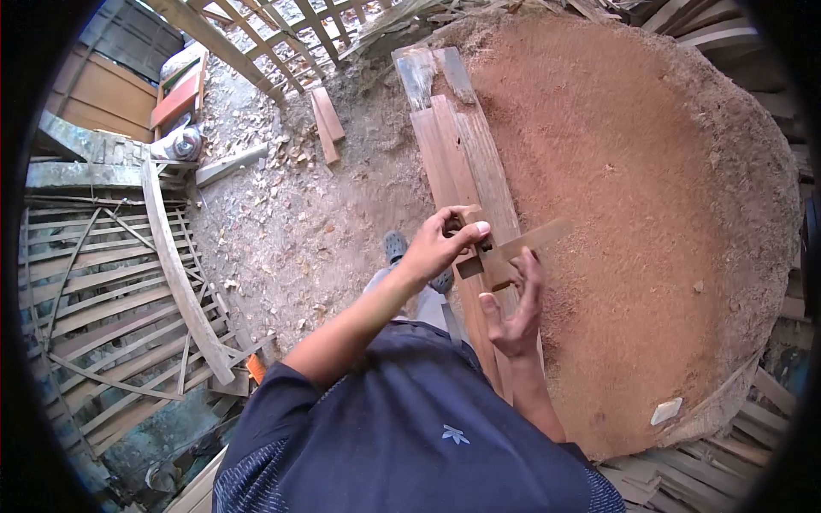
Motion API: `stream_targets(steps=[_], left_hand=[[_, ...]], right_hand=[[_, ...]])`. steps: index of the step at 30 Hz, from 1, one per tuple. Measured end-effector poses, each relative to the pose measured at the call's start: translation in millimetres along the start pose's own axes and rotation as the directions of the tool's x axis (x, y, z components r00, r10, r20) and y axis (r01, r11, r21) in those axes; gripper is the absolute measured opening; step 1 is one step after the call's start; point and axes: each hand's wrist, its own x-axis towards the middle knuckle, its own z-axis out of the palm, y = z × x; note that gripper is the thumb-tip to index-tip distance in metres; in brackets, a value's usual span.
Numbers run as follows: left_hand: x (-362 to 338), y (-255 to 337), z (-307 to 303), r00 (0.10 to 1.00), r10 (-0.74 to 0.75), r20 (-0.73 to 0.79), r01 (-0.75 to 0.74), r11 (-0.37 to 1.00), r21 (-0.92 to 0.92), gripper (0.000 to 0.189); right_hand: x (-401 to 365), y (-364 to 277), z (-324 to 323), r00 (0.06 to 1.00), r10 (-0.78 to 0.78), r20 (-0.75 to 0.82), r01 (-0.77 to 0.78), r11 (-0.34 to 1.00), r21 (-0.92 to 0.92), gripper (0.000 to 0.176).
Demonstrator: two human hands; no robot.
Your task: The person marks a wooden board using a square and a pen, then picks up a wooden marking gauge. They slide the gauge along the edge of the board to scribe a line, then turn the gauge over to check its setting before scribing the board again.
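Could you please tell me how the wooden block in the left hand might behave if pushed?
The wooden block looks squared, so it would probably slide, not roll. Its thick wood should feel stiff, and its small size suggests little weight.

The left hand [438,246] covers part of the block [469,268]; several of its fingers are hidden behind the block and thumb. The outer end of the strip [540,238] is blurred. Contact between the right hand [517,323] and the block cannot be determined. The shirt [385,436] is cut off by the bottom edge, the lattice [221,50] by the top edge.
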Motion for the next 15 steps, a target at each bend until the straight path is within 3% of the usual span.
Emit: stream_targets(steps=[1, 2, 4, 6, 8, 9, 10, 11, 12, 13, 14, 15], left_hand=[[2.2, -1.9, -1.4, 1.0, -0.011, 0.003, 0.011, 1.0, -0.004, 0.058], [4.6, -4.0, -2.5, 0.998, -0.011, 0.067, 0.005, 0.996, 0.088, 0.058], [8.5, -9.6, -3.7, 0.992, -0.021, 0.127, -0.002, 0.984, 0.176, 0.059], [14.3, -18.2, -1.3, 0.984, -0.089, 0.152, 0.053, 0.973, 0.226, 0.06], [20.9, -27.9, -4.2, 0.981, -0.1, 0.167, 0.069, 0.981, 0.18, 0.061], [23.8, -29.1, -7.1, 0.979, -0.028, 0.199, 0.008, 0.995, 0.103, 0.062], [26.2, -31.5, -10.6, 0.974, 0.044, 0.224, -0.05, 0.999, 0.022, 0.063], [30.5, -39.4, -19.2, 0.975, -0.067, 0.211, 0.079, 0.996, -0.049, 0.069], [34.5, -60.8, -20.8, 0.975, -0.078, 0.207, 0.092, 0.994, -0.06, 0.069], [39.7, -87.0, -21.3, 0.998, 0.069, 0.008, -0.069, 0.997, -0.022, 0.079], [42.1, -102.3, -20.7, 0.957, 0.225, -0.184, -0.219, 0.974, 0.051, 0.088], [36.7, -109.3, -18.0, 0.969, 0.196, -0.151, -0.158, 0.961, 0.229, 0.105]], right_hand=[[4.2, -10.0, 1.4, 0.994, 0.106, 0.02, -0.108, 0.981, 0.161, 0.085], [8.7, -4.1, 0.7, 0.993, 0.116, 0.022, -0.118, 0.98, 0.158, 0.085], [18.1, 7.9, 0.4, 0.99, -0.041, 0.137, 0.035, 0.998, 0.046, 0.082], [22.1, 10.0, 2.9, 0.988, -0.003, 0.152, -0.02, 0.988, 0.153, 0.073], [27.0, 18.6, 5.0, 0.985, 0.037, 0.169, -0.078, 0.967, 0.243, 0.069], [33.1, 10.0, 2.8, 0.974, 0.108, 0.198, -0.173, 0.92, 0.352, 0.067], [38.0, 17.8, 3.1, 0.971, 0.119, 0.206, -0.187, 0.919, 0.348, 0.067], [45.5, 29.7, 2.6, 0.979, 0.136, 0.149, -0.182, 0.916, 0.358, 0.067], [53.7, 39.1, 3.8, 0.984, 0.153, 0.092, -0.176, 0.914, 0.366, 0.066], [69.2, 23.8, 3.6, 0.96, 0.253, 0.119, -0.279, 0.823, 0.495, 0.065], [80.3, 43.5, 8.6, 0.966, 0.23, 0.115, -0.257, 0.867, 0.427, 0.064], [91.2, 68.4, 16.0, 0.972, 0.204, 0.114, -0.232, 0.905, 0.357, 0.064]])
